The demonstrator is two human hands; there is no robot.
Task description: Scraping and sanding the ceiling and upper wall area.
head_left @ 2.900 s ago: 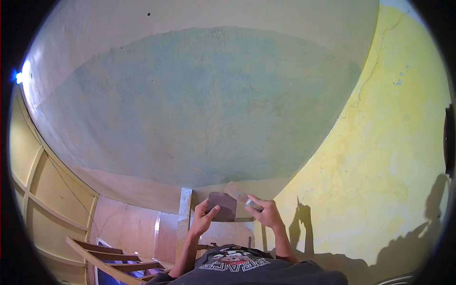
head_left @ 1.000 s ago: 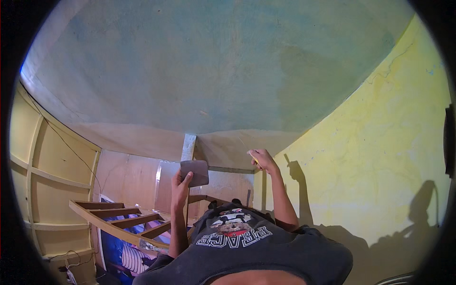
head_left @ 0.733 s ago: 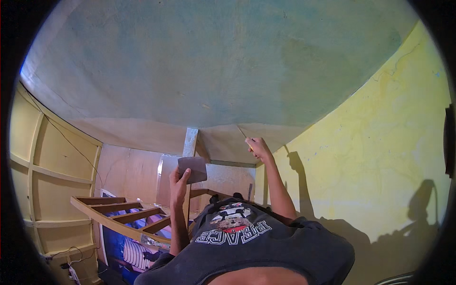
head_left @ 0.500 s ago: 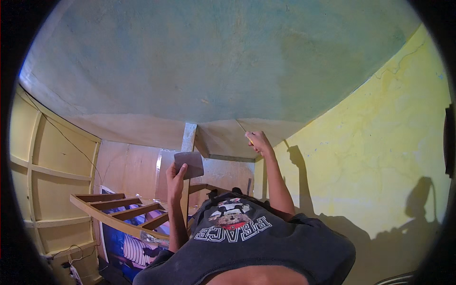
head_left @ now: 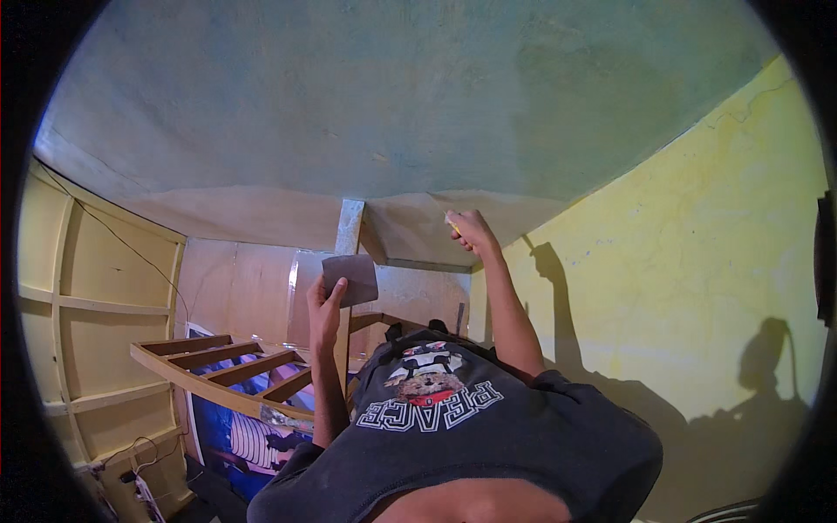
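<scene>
Raised before me, my right hand is closed round the yellow handle of a thin tool. The tool's far end points up at the edge between blue-green paint and bare beige on the ceiling; its tip is too faint to tell whether it touches. Lower and to the left, my left hand holds a flat, dark grey square sheet, with the thumb across its face. The fingers behind the sheet are hidden, and I cannot make out its material.
A wooden post meets the ceiling between my hands. A slatted wooden ladder-like frame lies left of me, over a printed picture. Yellow walls and a framed panel wall with loose wires flank me.
The whole view has tilted slightly, so ceiling, post and both hands sit higher in the picture. Both hands keep their hold, with little visible shift against the surroundings.
</scene>
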